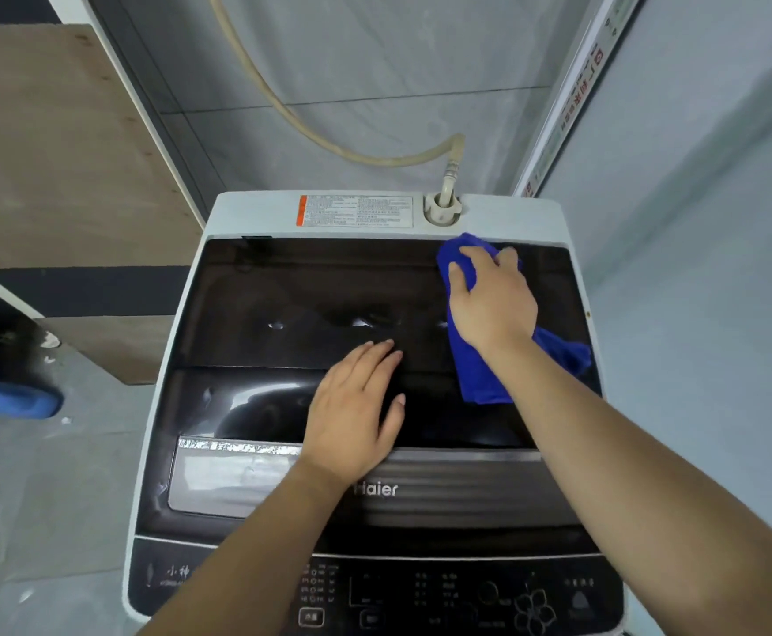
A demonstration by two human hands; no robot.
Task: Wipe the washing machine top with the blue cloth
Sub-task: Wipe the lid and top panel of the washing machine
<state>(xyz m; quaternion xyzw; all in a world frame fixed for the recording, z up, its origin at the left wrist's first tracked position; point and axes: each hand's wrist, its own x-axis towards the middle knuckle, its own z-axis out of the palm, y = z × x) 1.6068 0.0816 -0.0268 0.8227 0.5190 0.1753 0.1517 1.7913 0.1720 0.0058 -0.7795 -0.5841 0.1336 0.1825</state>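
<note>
Cloth [480, 378] in right hand [494, 305], seemingly on lid [310, 305]

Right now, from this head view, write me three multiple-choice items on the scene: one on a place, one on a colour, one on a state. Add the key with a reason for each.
1. Where on the dark lid is the blue cloth?
A. near left corner
B. far right part
C. hanging off the front edge

2. What colour is the hose?
A. beige
B. red
C. green

3. How does the left hand lie?
A. flat on the lid, fingers straight
B. curled round the hose
C. gripping the cloth

Key:
1 B, the right hand holds the cloth against the lid's far right side.
2 A, the hose is pale beige.
3 A, the palm and straight fingers rest on the lid near its middle.
</note>
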